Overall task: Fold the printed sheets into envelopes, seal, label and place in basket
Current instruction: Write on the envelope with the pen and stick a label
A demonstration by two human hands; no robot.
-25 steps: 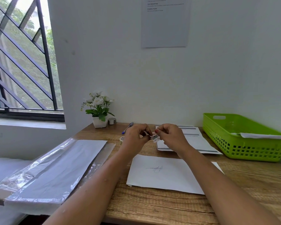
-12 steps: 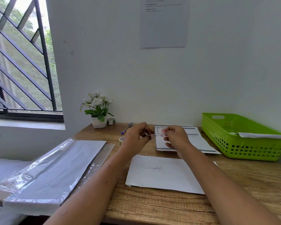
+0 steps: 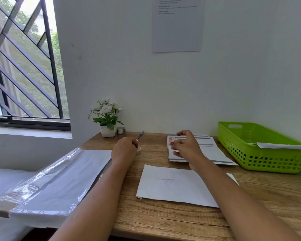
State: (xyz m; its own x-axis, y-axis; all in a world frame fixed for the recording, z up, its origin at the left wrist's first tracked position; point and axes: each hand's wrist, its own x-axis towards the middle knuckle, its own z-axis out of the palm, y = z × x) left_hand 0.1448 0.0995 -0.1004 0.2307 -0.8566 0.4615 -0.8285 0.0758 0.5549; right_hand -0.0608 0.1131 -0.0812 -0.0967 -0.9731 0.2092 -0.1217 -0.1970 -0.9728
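So one white envelope [image 3: 283, 146] already lies in the green slotted plastic basket [image 3: 268, 160]. A second, pen-marked white envelope [image 3: 172, 186] waits left of the basket. Your right hand [image 3: 186, 147] pinches a small translucent strip [image 3: 171, 141] there; whether your left hand [image 3: 124, 151] grips anything, I cannot tell.

Envelope [image 3: 172, 188] before printed sheets [image 3: 214, 152], basket [image 3: 268, 162] at right, plant [image 3: 108, 117] back left

left hand [image 3: 124, 150] pinches paper scrap [image 3: 136, 140] by tape roll [image 3: 138, 150] | right hand [image 3: 186, 145] pinches small label [image 3: 170, 140] over printed sheets [image 3: 208, 151]
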